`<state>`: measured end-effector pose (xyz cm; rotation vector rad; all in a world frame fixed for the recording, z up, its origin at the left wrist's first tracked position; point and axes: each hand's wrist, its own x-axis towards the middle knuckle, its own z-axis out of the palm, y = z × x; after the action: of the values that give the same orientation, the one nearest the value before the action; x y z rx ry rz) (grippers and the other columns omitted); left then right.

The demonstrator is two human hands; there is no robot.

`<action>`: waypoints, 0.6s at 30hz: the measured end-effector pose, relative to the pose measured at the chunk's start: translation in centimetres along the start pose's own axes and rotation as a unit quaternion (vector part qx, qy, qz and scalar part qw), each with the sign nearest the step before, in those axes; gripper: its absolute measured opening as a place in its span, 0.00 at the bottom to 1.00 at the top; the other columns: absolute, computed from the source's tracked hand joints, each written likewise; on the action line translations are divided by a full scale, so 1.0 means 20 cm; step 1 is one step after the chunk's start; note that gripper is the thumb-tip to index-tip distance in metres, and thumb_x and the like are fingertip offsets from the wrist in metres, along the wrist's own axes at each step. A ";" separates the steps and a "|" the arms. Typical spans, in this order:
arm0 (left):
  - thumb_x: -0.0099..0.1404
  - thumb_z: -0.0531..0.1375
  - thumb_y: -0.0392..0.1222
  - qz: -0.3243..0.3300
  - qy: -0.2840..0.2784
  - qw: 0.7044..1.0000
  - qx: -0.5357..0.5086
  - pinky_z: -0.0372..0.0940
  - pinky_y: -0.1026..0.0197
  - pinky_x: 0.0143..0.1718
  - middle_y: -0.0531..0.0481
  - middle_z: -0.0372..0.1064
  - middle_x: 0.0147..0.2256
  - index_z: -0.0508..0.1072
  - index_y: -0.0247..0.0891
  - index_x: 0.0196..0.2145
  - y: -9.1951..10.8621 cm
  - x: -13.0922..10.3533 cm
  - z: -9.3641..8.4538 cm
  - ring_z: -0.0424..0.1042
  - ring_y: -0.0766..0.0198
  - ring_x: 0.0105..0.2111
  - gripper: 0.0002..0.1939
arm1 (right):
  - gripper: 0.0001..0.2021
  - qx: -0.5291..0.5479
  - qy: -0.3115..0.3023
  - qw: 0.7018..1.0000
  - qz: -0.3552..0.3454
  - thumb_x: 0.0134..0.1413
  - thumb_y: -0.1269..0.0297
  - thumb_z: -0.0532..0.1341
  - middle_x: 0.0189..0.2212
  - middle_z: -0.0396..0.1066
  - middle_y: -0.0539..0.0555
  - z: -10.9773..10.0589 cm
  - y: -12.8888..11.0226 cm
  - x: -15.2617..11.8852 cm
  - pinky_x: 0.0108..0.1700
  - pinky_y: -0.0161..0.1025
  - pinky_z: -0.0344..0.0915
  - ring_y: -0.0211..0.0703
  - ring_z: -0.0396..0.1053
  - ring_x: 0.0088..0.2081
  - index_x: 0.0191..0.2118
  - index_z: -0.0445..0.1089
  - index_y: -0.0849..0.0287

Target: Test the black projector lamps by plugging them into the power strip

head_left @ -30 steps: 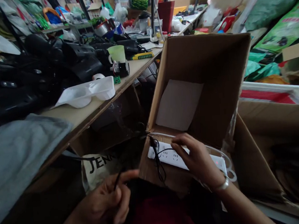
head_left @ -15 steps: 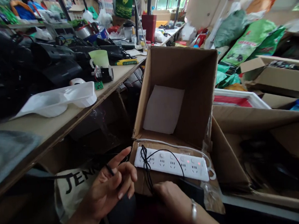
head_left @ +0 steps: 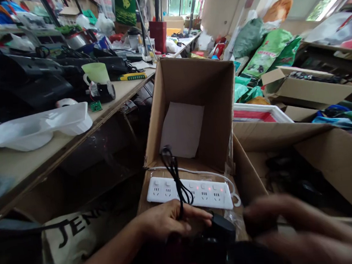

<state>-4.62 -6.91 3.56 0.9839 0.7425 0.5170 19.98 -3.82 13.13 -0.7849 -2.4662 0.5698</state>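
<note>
My left hand (head_left: 169, 220) is closed around a bundled black cable (head_left: 174, 168), whose loops rise above the fist. Its outstretched fingertips reach a dark rounded object (head_left: 222, 225), too dim to name. Behind the cable lies a white power strip (head_left: 156, 190) with several sockets and glowing red lights on the right part. My right hand (head_left: 292, 220) is off to the right, in front of the large carton, smeared by motion; whether it holds anything does not show.
An open cardboard box (head_left: 212, 92) with a white sheet (head_left: 181, 127) inside stands behind the strip. To the right is a larger carton (head_left: 325, 165) with dark items. A workbench (head_left: 107, 109) on the left bears a white tray (head_left: 38, 128) and a light green cup (head_left: 96, 73).
My left hand has moved right and down and now grips the black cable. My right hand has let go of the cable area and swung right. The view has turned right.
</note>
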 end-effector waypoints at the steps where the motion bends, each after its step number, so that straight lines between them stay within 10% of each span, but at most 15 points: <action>1: 0.52 0.60 0.32 0.008 -0.001 1.000 0.013 0.53 0.70 0.22 0.52 0.69 0.29 0.73 0.40 0.48 -0.01 0.01 0.02 0.56 0.74 0.20 0.23 | 0.10 -0.020 0.024 0.999 0.016 0.61 0.61 0.51 0.42 0.68 0.54 -0.02 0.05 0.01 0.29 0.29 0.68 0.39 0.71 0.36 0.39 0.69 0.50; 9: 0.57 0.61 0.47 0.019 0.189 0.981 0.043 0.57 0.68 0.23 0.54 0.64 0.23 0.73 0.32 0.32 -0.06 -0.04 0.06 0.62 0.71 0.21 0.12 | 0.09 0.054 0.033 0.986 0.157 0.60 0.65 0.54 0.36 0.73 0.55 0.30 0.60 -0.10 0.40 0.37 0.69 0.43 0.72 0.38 0.43 0.66 0.58; 18: 0.62 0.59 0.46 0.097 0.199 0.974 0.051 0.66 0.57 0.41 0.45 0.73 0.36 0.75 0.35 0.34 0.05 -0.13 0.17 0.72 0.58 0.38 0.11 | 0.09 0.090 0.005 0.987 0.134 0.61 0.68 0.51 0.36 0.73 0.55 0.48 0.65 -0.12 0.41 0.38 0.68 0.42 0.71 0.37 0.41 0.67 0.58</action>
<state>-3.84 -10.13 6.56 1.0688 1.0440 0.8689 21.71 2.16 -1.97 -1.0479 -2.2755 0.8706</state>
